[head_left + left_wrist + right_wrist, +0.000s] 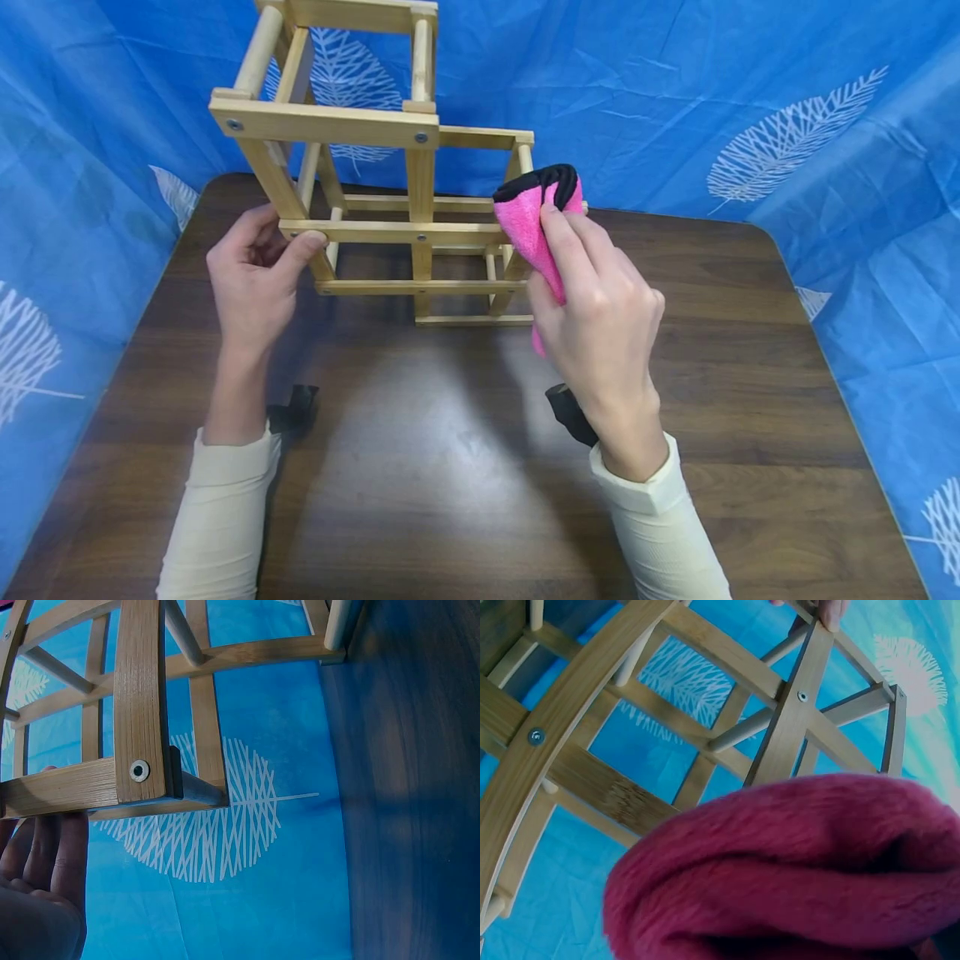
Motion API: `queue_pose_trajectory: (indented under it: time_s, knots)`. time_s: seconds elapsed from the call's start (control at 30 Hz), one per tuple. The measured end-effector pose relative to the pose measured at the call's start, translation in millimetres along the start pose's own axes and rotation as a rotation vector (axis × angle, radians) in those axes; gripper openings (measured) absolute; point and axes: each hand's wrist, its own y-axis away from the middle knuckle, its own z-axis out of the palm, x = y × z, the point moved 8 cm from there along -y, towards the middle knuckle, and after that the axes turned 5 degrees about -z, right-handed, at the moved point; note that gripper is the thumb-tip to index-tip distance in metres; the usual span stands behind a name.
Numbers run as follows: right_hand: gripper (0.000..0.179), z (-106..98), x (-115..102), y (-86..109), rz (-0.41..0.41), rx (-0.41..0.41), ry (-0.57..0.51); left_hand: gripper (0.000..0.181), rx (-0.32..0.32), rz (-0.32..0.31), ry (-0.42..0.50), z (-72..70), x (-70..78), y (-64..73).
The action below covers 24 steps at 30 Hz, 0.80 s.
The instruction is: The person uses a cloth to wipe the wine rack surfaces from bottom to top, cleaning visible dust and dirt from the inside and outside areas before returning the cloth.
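Note:
A light wooden rack (422,183) of slats and round dowels, joined with metal screws, stands stepped at the far side of the table. My left hand (255,279) pinches the left end of its middle front slat, thumb in front. The left wrist view has the fingers (66,855) beneath a corner of the rack (139,690). At the rack's right end, my right hand (600,308) grips a folded pink cloth (521,221) with a black edge. Close up in the right wrist view, the cloth (780,847) covers part of the rack; whether they touch cannot be told.
The dark wood-grain table (465,500) carries the rack. Blue sheeting (637,92) with white leaf prints hangs behind and at both sides. Black straps (296,408) show at both wrists, near the cream sleeves (221,508).

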Motion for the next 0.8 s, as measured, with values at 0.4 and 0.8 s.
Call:
queue_pose_trajectory:
  time_s: [0.4, 0.8]
  knots:
    - [0.034, 14, -27, -3.6, -0.101, -0.049, -0.034, 0.038, 0.006, -0.033, 0.039, -0.8, -4.2, -0.7]
    - [0.037, 31, -41, -8.9, -0.145, -0.117, -0.098, 0.035, -0.015, 0.0, 0.012, 0.0, 2.5, 0.1]
